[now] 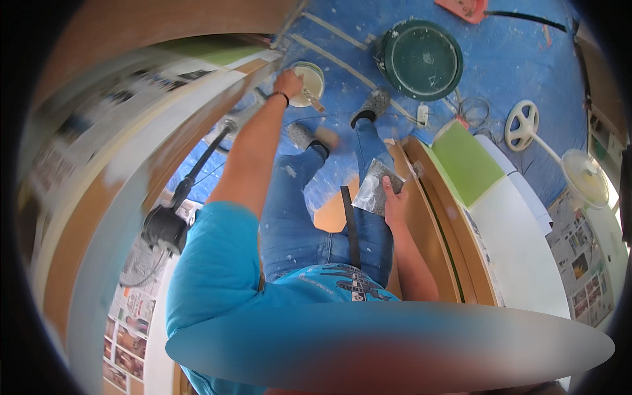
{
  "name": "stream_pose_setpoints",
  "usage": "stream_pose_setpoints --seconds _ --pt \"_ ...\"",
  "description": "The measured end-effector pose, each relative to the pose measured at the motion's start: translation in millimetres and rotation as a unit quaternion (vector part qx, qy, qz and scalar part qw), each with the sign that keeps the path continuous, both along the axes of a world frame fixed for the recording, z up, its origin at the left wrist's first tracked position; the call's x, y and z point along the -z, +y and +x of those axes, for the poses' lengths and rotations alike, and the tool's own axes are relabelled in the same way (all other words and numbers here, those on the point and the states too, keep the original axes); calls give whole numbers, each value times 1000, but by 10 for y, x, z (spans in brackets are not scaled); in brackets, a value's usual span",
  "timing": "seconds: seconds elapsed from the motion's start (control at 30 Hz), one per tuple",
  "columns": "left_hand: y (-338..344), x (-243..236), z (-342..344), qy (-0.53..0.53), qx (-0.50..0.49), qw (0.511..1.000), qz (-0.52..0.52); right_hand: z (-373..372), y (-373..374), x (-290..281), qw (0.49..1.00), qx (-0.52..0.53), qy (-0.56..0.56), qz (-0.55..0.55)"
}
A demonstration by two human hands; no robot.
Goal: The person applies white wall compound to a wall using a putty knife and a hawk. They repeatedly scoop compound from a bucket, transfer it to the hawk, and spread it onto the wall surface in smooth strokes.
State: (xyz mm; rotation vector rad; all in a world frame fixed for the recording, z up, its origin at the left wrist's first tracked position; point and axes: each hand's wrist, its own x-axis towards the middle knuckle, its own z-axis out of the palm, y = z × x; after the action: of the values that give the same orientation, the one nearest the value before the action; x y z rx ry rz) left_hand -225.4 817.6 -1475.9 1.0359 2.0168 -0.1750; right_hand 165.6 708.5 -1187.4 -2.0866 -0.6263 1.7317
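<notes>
My left arm reaches forward to a round pale bucket (315,71) on the floor sheet. My left hand (288,84) is closed at its near-left side. A flat, pale, putty-smeared tool (314,101) extends from the fingers across the bucket opening; its kind is unclear. In my right hand (394,203) is a rectangular grey metal plate (377,189) with smears, held over my right thigh. The thumb lies on its face and the other fingers are hidden beneath. A black strap (350,227) hangs from my waist beside it.
Blue sheeting (349,39) covers the floor. A dark green round tub (422,59) stands ahead, near a white power strip (422,115) and cables. Standing fans are at the left (164,229) and right (584,178). Wooden boards (434,224) run close by my right arm.
</notes>
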Motion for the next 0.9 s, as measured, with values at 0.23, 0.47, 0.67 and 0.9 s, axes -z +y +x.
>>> stream_pose_setpoints --seconds 0.23,0.47,0.67,0.9 --pt "418 1609 -179 -45 70 995 -57 -49 117 41 991 -51 -117 41" --pt "342 1099 4 -8 165 986 14 -41 213 34 989 -80 -114 49" --pt "124 105 221 32 431 896 100 -50 232 69 986 -86 -129 65" --pt "377 -1000 546 -44 352 935 22 72 130 355 985 -79 -150 26"
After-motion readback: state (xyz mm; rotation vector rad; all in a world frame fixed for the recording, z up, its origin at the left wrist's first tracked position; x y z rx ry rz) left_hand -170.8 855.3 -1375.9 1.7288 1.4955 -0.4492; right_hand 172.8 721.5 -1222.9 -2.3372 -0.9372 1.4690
